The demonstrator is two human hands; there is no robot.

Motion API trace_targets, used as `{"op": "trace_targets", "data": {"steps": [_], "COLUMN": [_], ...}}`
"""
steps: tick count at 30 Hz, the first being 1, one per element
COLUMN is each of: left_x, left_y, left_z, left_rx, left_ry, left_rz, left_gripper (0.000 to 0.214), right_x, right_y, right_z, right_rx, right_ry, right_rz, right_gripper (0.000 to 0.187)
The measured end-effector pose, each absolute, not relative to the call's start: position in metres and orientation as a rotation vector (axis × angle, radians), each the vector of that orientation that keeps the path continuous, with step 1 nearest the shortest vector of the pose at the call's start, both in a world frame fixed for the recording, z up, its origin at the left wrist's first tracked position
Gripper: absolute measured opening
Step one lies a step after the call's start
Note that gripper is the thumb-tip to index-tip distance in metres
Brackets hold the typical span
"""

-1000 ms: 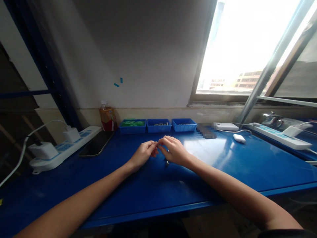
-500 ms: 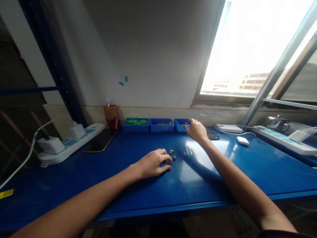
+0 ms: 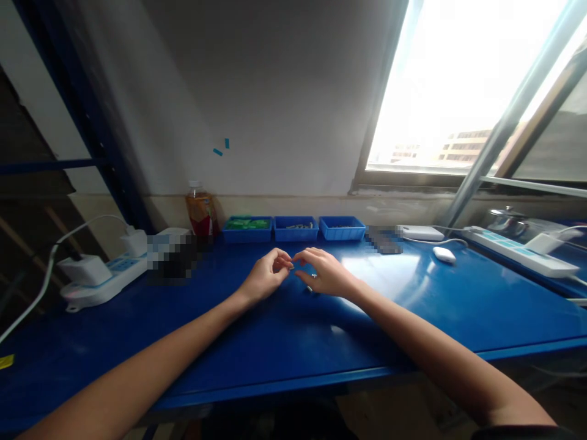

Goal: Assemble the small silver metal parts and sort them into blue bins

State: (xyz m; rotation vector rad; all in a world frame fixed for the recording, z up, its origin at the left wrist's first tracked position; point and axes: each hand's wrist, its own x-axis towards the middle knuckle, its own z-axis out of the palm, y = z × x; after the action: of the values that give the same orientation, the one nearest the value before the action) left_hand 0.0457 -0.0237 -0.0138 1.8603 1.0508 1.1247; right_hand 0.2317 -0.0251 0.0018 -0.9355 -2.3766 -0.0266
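Note:
Just above the blue tabletop, my left hand [image 3: 266,276] has its thumb and fingers closed on a small metal part [image 3: 291,266], too small to name more exactly. My right hand [image 3: 328,274] faces it from the right, its thumb and curved forefinger apart, with the fingertips close to that part; nothing shows clearly between them. Beneath the right hand, small silvery metal pieces [image 3: 310,289] lie on the table, partly covered by it.
Along the wall stand three blue bins: one with green packets [image 3: 247,239], a middle bin [image 3: 296,236] with small metal parts, and a right bin [image 3: 343,234] with small dark pieces. A drink bottle [image 3: 200,214], power strips [image 3: 92,293] and a white earbud case [image 3: 444,255] flank them.
My right hand has come back from the right bin to beside my left hand. My left hand has lifted from the table with a small metal part and moved slightly away from me.

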Motion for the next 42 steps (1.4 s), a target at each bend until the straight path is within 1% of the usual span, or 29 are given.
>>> {"op": "trace_targets", "data": {"steps": [4,8,12,16,18,20,22,25,28,33,36,39,42], "left_x": [0.048,0.050,0.048,0.048,0.048,0.049,0.049,0.048,0.048,0.049,0.050,0.051,0.051], "left_y": [-0.023,-0.027,-0.029,-0.031,-0.031,-0.031,-0.030,-0.029,-0.027,-0.029,-0.036,-0.046,-0.050], "left_z": [-0.013,-0.011,-0.009,-0.010,-0.011,-0.012,-0.011,-0.009,-0.008,-0.011,-0.011,-0.010,-0.009], "left_rx": [1.553,1.446,1.556,1.829,1.869,1.838,1.770,1.683,1.639,1.672,1.963,2.396,2.625], "left_ry": [0.968,0.900,0.913,0.974,1.013,1.026,1.017,0.999,0.960,0.960,1.021,0.903,0.767], "left_rz": [1.145,1.122,1.125,1.122,1.126,1.124,1.113,1.089,1.062,1.013,0.932,0.780,0.655], "left_gripper": [0.026,0.029,0.025,0.029,0.028,0.029,0.029,0.029,0.028,0.038,0.034,0.031,0.027], "right_x": [0.230,0.229,0.226,0.224,0.224,0.224,0.224,0.225,0.224,0.227,0.244,0.273,0.299], "right_y": [-0.025,-0.026,-0.028,-0.027,-0.026,-0.025,-0.025,-0.026,-0.027,-0.027,-0.013,0.011,0.028], "right_z": [-0.003,-0.002,-0.002,-0.004,-0.005,-0.006,-0.006,-0.008,-0.009,0.002,0.020,0.035,0.032], "right_rx": [-0.847,-0.858,-0.952,-1.037,-1.055,-1.051,-1.025,-0.934,-0.849,-0.821,-0.953,-1.322,-1.688], "right_ry": [-2.380,-2.378,-2.325,-2.280,-2.274,-2.262,-2.240,-2.267,-2.316,-2.267,-2.112,-1.849,-1.766], "right_rz": [-0.068,-0.105,-0.128,-0.111,-0.102,-0.093,-0.088,-0.121,-0.205,-0.313,-0.422,-0.524,-0.501], "right_gripper": [0.011,0.009,0.012,0.016,0.017,0.017,0.012,0.018,0.010,0.014,0.021,0.024,0.035]}}
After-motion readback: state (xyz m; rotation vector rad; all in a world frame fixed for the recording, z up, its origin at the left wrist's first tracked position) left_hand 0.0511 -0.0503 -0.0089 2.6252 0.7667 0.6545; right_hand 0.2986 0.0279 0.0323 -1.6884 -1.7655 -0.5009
